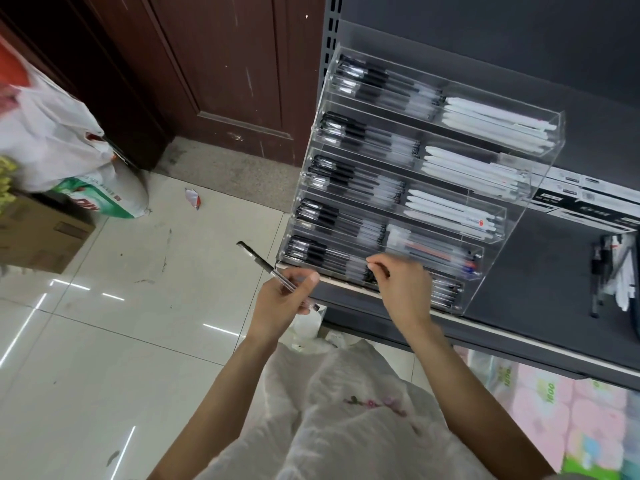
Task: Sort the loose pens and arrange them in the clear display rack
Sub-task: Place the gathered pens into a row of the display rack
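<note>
Mid-placement: left hand (282, 299) pinches a black-capped clear pen (273, 271), off the shelf's (554, 271) front-left corner. Right hand (398, 285) has fingers curled at the lowest tier of the clear display rack (519, 216); whether it holds a pen, cannot tell. Next: lay held pen parallel with the black-capped row. Box labels too blurred to read.

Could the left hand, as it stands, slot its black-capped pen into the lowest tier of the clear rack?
Probably yes. The left hand holds the black-capped pen just off the lowest tier, nothing between them. The right hand sits over that tier's right part, which may crowd it.
</note>
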The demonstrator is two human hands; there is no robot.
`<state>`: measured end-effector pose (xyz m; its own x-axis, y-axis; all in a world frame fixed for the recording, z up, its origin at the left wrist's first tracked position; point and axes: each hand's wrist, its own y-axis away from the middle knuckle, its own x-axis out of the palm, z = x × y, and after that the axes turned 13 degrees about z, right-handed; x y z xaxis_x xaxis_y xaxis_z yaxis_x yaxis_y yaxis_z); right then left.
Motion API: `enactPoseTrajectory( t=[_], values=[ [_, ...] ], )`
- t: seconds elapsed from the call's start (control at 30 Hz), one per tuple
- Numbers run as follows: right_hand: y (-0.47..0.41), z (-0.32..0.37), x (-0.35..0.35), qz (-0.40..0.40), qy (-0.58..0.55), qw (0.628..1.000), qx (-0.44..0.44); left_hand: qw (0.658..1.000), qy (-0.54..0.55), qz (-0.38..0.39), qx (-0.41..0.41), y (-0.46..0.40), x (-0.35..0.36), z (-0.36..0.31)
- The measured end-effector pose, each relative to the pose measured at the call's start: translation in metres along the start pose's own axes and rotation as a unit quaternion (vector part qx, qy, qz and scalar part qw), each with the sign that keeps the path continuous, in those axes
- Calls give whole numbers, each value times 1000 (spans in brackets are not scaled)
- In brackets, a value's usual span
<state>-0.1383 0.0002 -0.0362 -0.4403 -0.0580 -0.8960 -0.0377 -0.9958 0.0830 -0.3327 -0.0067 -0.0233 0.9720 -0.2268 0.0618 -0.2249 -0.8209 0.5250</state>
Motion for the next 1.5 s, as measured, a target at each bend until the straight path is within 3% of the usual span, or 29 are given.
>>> enactPoseTrajectory(
  t=[0.2,0.3,0.37,0.5,0.57,0.6,0.63,0.67,0.73,0.8,0.93,1.07,1.5],
  values=[
    [5,5,1,7,118,992,-39,1000,-25,14,8,-2,12,0],
    [18,19,-12,41,-33,997,-55,999,9,39,29,-2,21,-5],
    [30,29,-23,101,-168,980,-32,997,17,56,52,-4,29,-8],
    [43,31,-31,120,-278,953,8,994,1,85,72,-13,43,-15],
    [43,23,-34,106,-301,948,15,989,-63,102,89,-16,48,-15],
    [43,17,-35,94,-306,947,22,976,-161,88,116,-19,47,-13],
    [43,11,-37,78,-307,948,30,941,-297,58,154,-21,44,-9],
    [44,3,-38,57,-301,951,39,886,-423,11,192,-23,39,-4],
    [46,-13,-40,15,-271,961,62,808,-534,-43,246,-29,27,4],
    [48,-28,-42,-18,-237,968,80,782,-563,-53,261,-35,14,13],
    [47,-46,-42,-60,-145,985,69,741,-637,-26,209,-43,0,20],
    [43,-44,-36,-64,-68,995,42,720,-668,-8,190,-43,-2,18],
    [15,-12,-12,-56,76,995,-17,711,-675,-9,199,-39,-5,22]
  ],
)
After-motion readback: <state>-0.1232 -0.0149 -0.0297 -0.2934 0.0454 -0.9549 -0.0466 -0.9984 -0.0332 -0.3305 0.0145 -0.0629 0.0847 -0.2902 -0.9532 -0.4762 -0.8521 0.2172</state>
